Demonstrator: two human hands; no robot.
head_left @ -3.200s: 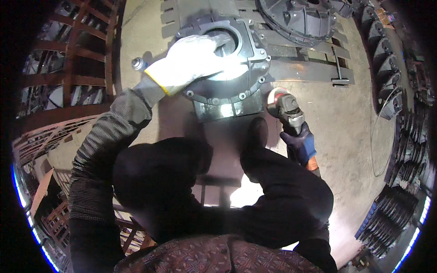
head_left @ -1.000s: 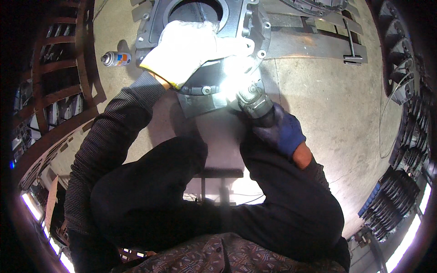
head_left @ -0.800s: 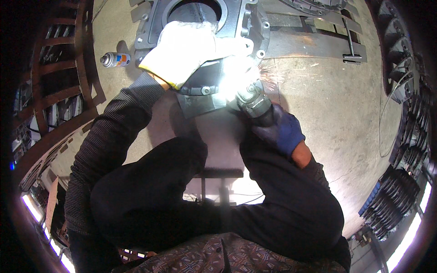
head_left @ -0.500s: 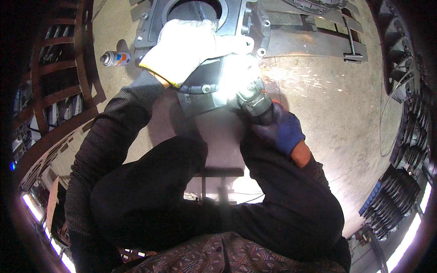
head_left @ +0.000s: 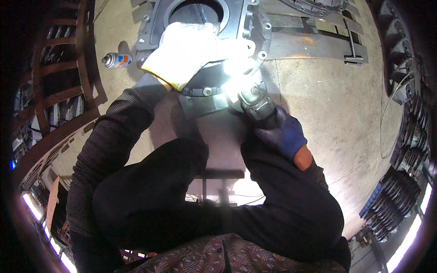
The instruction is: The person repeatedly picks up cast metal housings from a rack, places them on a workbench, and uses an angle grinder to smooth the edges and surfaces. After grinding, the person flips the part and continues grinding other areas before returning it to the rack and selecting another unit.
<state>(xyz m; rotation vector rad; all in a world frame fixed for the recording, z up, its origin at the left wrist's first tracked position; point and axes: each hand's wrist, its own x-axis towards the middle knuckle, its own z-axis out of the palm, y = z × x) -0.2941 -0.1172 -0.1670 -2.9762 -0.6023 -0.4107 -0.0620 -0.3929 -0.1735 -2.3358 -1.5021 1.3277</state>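
Left hand [head_left: 187, 49], in a white glove with a yellow cuff edge, lies across the near part of the housing [head_left: 235, 27], palm side down, wrist toward the lower left. Its fingers run toward the right; glare washes them out, so whether they are spread, pressed together or pinching an edge, I cannot tell.

Right hand [head_left: 283, 132], in a dark blue glove, is wrapped round the body of the grinder [head_left: 256, 101], fingers closed on it. The tool's head points up and left, at the housing's near right side. Strong white light covers the spot; the disc is lost in it, and contact cannot be made out.

Housing: dark grey metal, in front of the knees, large round opening facing up just beyond the left hand. Bolt holes along its curved near rim. A dark sheet [head_left: 207, 106] shows from under that rim.

Spray can [head_left: 117, 60] lying on its side on the concrete floor [head_left: 323, 95], left of the housing, near it but apart. To the right, grey slats [head_left: 291, 44], with a T-shaped tool [head_left: 351, 43] lying across their right end. Round casting [head_left: 314, 6] at the top, partly cut off. Brown rack [head_left: 58, 68] far left; dark castings [head_left: 397, 61] lined up far right.
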